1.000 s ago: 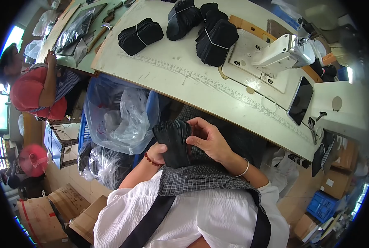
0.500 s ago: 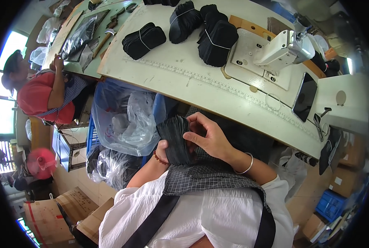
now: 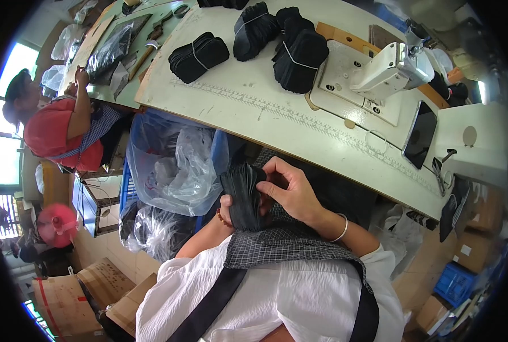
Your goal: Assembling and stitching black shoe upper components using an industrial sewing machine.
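Observation:
In my left hand (image 3: 225, 209) is a thick stack of black fabric pieces (image 3: 244, 196), its layered edges facing up above my lap. My left thumb presses the near left side; the other fingers are hidden beneath. My right hand (image 3: 293, 192) has its thumb and curled fingers closed on the upper right edge of the stack, at the outermost piece. Beyond them on the white table (image 3: 220, 111) lie bundles of similar black pieces, tied with light bands: one at the left (image 3: 199, 57), one in the middle (image 3: 255, 31) and one by the machine (image 3: 300, 60).
A white sewing machine (image 3: 388, 71) stands on the table at the right, near a phone (image 3: 420, 134) and small scissors (image 3: 438, 174). A clear plastic-lined bin (image 3: 174, 196) sits left of my hands. A co-worker (image 3: 66, 128) in red works at a green table, far left.
The stack has shifted slightly right and its layers are fanned a little more. My right hand has moved slightly with it. At the far left, the co-worker's hands have moved.

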Demonstrator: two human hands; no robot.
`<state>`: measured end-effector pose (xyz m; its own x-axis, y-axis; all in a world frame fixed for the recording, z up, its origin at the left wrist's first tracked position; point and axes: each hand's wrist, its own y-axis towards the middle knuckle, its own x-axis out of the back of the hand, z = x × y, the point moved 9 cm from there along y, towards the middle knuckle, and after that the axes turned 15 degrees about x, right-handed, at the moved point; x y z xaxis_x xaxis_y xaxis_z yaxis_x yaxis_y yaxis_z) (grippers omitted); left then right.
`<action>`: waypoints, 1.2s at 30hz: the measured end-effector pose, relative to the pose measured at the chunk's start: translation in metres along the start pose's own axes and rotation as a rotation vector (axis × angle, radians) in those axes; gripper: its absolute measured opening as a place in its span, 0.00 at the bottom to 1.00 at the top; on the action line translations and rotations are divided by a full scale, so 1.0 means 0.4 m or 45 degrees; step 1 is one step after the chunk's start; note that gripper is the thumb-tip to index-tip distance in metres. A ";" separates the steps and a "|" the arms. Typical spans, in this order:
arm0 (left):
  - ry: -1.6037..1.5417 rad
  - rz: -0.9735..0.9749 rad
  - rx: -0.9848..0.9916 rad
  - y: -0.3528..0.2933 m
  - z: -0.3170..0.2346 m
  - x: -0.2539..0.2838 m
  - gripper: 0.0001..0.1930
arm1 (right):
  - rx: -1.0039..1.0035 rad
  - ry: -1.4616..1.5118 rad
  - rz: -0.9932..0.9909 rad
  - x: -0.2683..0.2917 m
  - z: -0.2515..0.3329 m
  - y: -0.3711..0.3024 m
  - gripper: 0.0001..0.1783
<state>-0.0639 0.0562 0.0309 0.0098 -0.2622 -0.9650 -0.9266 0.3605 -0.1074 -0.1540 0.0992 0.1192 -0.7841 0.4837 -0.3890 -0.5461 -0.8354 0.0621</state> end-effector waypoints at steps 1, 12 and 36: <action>0.000 -0.001 0.004 0.001 0.000 -0.004 0.41 | 0.013 -0.057 -0.007 -0.001 0.008 -0.001 0.08; 0.110 -0.019 -0.090 -0.001 -0.029 0.043 0.44 | 0.250 -0.297 -0.074 -0.003 0.050 -0.004 0.07; 0.233 -0.152 0.043 -0.011 -0.020 0.018 0.46 | 0.492 -0.647 0.031 0.012 0.076 0.004 0.06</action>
<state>-0.0629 0.0457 0.0263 0.0478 -0.4617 -0.8858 -0.9097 0.3462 -0.2295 -0.1677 0.1084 0.1454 -0.7878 0.6085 0.0956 -0.5189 -0.7393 0.4292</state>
